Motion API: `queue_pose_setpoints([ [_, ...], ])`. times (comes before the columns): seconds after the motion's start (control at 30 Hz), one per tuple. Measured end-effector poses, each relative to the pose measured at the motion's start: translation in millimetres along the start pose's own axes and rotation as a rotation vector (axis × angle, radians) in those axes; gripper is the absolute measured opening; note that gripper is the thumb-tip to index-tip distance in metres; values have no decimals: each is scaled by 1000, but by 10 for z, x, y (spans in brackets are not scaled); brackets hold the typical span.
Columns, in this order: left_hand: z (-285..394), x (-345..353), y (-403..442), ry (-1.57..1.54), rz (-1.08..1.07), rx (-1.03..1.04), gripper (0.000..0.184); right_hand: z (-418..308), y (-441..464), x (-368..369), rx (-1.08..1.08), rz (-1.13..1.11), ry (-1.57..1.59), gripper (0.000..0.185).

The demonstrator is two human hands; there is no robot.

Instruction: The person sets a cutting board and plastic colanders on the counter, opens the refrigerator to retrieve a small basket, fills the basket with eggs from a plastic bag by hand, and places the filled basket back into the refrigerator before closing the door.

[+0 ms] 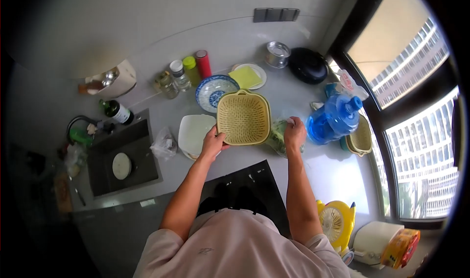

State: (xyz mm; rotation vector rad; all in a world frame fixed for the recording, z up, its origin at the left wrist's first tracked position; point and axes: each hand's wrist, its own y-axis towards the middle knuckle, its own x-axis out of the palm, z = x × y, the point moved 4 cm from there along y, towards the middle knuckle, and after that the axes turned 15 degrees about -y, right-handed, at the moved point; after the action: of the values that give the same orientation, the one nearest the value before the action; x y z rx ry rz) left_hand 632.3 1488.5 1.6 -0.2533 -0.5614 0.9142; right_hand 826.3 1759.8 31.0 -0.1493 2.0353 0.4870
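Note:
My left hand [213, 143] is closed on the near left corner of a yellow plastic drain basket [243, 118], thumb over its rim. The basket's slotted inside faces me, and nothing lies in it. To its right, my right hand [294, 134] grips the gathered top of a clear plastic bag of green vegetables [279, 137]. The bag is low over the counter; I cannot tell whether it rests there. A white square dish [192, 133] lies beside my left hand. Behind the basket sits a blue-and-white patterned bowl [208, 93].
A sink [100, 143] with a white lid or plate [122, 166] is at left. A large blue water jug [334, 120] and another basket [361, 136] stand at right by the window. Bottles [180, 76] line the wall. A black cooktop [245, 184] lies in front of me.

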Motion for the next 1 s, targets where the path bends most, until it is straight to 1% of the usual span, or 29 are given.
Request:
queue_pose_setpoints([
  [0.07, 118, -81, -200, -45, 53, 7, 48, -253, -17, -134, -55, 57, 52, 25],
  [0.13, 225, -204, -411, -96, 104, -2, 50, -552, 19, -303, -68, 57, 108, 23],
  [0.17, 262, -291, -499, -157, 98, 25, 51, -779, 9, -469, -126, 83, 172, 20],
  [0.27, 449, -540, -874, -253, 151, 109, 51, -1347, -9, -665, -234, 91, 280, 18],
  [0.3, 459, -708, -940, -238, 150, 119, 54, -1564, -76, -727, -264, 72, 310, 18],
  [0.47, 684, -1490, -1646, -345, 322, 258, 54, -2588, -666, -796, -397, -38, 408, 19],
  [0.6, 677, -2371, -2293, -412, 454, 353, 52, -3370, -1427, -657, -528, -113, 483, 19],
  [0.67, 658, -2838, -2703, -439, 521, 387, 50, -3785, -1930, -660, -567, -182, 474, 20],
  [0.7, 625, -3091, -2886, -468, 560, 390, 49, -3977, -2179, -562, -605, -178, 519, 20],
  [0.8, 494, -3901, -3473, -528, 666, 417, 48, -4561, -3072, -440, -695, -279, 600, 20],
  [0.83, 456, -4156, -3695, -538, 696, 427, 47, -4738, -3388, -453, -701, -324, 543, 19],
  [0.87, 429, -4403, -3913, -547, 726, 437, 47, -4911, -3694, -424, -725, -355, 571, 19],
  [0.9, 409, -4618, -4143, -566, 761, 466, 50, -5074, -4004, -386, -746, -386, 599, 19],
  [0.97, 390, -5053, -4553, -556, 857, 442, 51, -5392, -4559, -286, -762, -461, 627, 18],
  [1.0, 388, -5242, -4767, -550, 904, 430, 52, -5544, -4846, -364, -781, -474, 625, 18],
])
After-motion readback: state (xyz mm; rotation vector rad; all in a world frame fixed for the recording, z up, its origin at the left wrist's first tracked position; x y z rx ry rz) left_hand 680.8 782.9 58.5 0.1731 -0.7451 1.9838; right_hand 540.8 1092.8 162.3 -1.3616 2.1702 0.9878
